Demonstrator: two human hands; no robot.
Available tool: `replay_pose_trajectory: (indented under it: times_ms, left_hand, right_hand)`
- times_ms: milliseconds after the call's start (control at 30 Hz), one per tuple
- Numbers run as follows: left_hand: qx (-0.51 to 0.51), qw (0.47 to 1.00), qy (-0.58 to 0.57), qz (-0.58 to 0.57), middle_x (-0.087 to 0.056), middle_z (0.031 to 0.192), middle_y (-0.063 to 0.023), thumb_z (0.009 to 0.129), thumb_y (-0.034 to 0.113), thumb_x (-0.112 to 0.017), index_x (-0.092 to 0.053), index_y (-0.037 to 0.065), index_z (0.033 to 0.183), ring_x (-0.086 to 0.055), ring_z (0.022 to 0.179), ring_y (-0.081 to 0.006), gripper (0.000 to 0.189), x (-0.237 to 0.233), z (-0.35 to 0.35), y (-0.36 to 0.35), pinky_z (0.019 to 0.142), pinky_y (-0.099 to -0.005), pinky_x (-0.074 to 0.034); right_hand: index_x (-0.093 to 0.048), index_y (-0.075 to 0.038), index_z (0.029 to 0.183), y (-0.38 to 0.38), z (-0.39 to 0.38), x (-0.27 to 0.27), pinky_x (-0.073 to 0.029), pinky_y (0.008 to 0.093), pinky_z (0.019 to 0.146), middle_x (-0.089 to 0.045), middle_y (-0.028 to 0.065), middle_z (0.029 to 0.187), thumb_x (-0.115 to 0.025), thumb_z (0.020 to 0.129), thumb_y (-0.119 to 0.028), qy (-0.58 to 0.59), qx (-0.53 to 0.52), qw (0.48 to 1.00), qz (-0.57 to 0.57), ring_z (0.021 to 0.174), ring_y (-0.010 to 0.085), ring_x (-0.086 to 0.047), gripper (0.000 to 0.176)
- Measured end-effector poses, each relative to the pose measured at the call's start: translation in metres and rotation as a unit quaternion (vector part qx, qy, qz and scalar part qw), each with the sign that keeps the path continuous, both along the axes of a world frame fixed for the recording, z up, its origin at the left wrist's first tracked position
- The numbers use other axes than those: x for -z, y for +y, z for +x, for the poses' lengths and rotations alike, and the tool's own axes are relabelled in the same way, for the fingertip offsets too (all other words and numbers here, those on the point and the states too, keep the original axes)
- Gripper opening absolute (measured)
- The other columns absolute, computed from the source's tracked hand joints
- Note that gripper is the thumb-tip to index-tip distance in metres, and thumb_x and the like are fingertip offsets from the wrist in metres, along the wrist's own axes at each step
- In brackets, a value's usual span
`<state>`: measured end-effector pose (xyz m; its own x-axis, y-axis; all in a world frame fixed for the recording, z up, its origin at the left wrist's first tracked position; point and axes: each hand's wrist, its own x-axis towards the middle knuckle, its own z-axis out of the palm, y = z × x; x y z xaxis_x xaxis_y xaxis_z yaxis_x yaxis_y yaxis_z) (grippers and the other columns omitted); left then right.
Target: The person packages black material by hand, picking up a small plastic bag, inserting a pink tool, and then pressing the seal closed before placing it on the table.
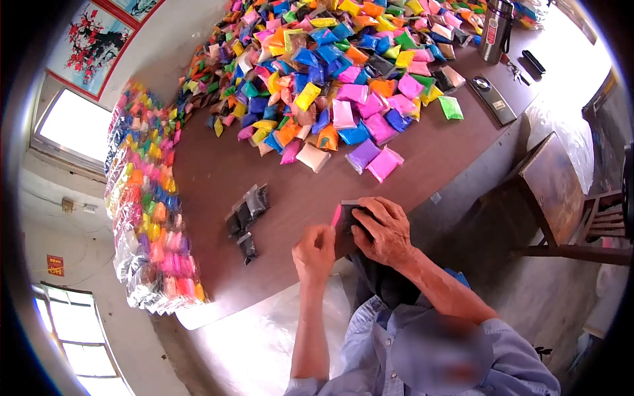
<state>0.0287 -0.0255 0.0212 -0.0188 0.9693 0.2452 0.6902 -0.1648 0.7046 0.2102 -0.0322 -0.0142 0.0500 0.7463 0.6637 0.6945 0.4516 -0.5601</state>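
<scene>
My right hand (384, 231) curls over a small clear packet with black filling (347, 221) at the table's near edge, its fingers bent round the packet. Just to its left, my left hand (314, 253) is closed in a pinch, a thin pink stick (337, 214) rising from its fingertips along the packet's left side. A small group of black packets (249, 206) lies on the table to the left of my hands, with another black packet (247, 248) at its near end.
A large heap of coloured packets (307, 96) covers the far part of the brown table (218, 270). Bagged packets (155, 218) are stacked along the left edge. A steel flask (495, 33), keys (515, 69) and a flat metal device (492, 99) stand far right. A wooden chair (551, 191) is at right.
</scene>
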Motion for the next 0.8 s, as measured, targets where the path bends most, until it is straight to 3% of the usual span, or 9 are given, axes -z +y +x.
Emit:
replay_pose_trajectory:
  times_ms: [167, 233, 367, 600, 800]
  left_hand:
    - [0.008, 1.000, -0.030, -0.006, -0.070, 0.073, -0.0137, 0.095, 0.014, -0.076, -0.074, 0.001, 0.093, -0.066, 0.062, -0.0218, 0.013, 0.009, -0.004, -0.013, 0.062, -0.0354, -0.053]
    - [-0.009, 0.995, 0.093, 0.043, -0.070, 0.072, -0.0121, 0.096, 0.014, -0.075, -0.074, 0.002, 0.093, -0.066, 0.062, -0.0181, 0.013, 0.018, -0.011, -0.002, 0.062, -0.0344, -0.053]
    - [-0.026, 0.998, 0.055, 0.028, -0.070, 0.071, -0.0119, 0.097, 0.014, -0.074, -0.074, 0.002, 0.093, -0.067, 0.063, -0.0162, 0.013, 0.009, -0.011, 0.002, 0.060, -0.0338, -0.053]
    - [0.012, 0.999, -0.009, 0.041, -0.072, 0.079, -0.0142, 0.095, 0.011, -0.076, -0.074, 0.002, 0.095, -0.070, 0.066, -0.0197, 0.010, 0.004, 0.003, -0.029, 0.063, -0.0337, -0.055]
    - [-0.049, 0.987, 0.140, 0.059, -0.071, 0.078, -0.0163, 0.094, 0.008, -0.076, -0.074, 0.002, 0.094, -0.071, 0.066, -0.0258, 0.006, 0.010, -0.017, -0.021, 0.063, -0.0364, -0.055]
  right_hand:
    - [-0.074, -0.006, 0.110, 0.002, 0.000, 0.007, -0.051, 0.0444, 0.098, -0.069, 0.0094, 0.123, -0.077, 0.081, -0.014, -0.007, -0.011, 1.000, 0.007, 0.115, 0.0314, -0.065, 0.030]
    - [-0.075, -0.006, 0.110, 0.002, 0.001, 0.004, -0.052, 0.0446, 0.099, -0.069, 0.0095, 0.122, -0.076, 0.083, -0.015, -0.011, -0.016, 1.000, 0.001, 0.114, 0.0320, -0.066, 0.029]
    - [-0.072, -0.007, 0.112, 0.002, 0.004, 0.003, -0.051, 0.0439, 0.098, -0.067, 0.0093, 0.122, -0.077, 0.080, -0.012, -0.021, -0.019, 1.000, 0.003, 0.115, 0.0303, -0.064, 0.032]
    - [-0.071, -0.008, 0.116, -0.001, -0.001, 0.003, -0.048, 0.0448, 0.097, -0.062, 0.0080, 0.114, -0.076, 0.083, -0.011, -0.029, -0.012, 0.999, -0.007, 0.112, 0.0319, -0.062, 0.033]
    - [-0.072, -0.007, 0.113, 0.000, -0.002, 0.000, -0.047, 0.0446, 0.097, -0.060, 0.0086, 0.111, -0.077, 0.082, -0.011, -0.030, -0.014, 0.999, -0.024, 0.111, 0.0319, -0.061, 0.032]
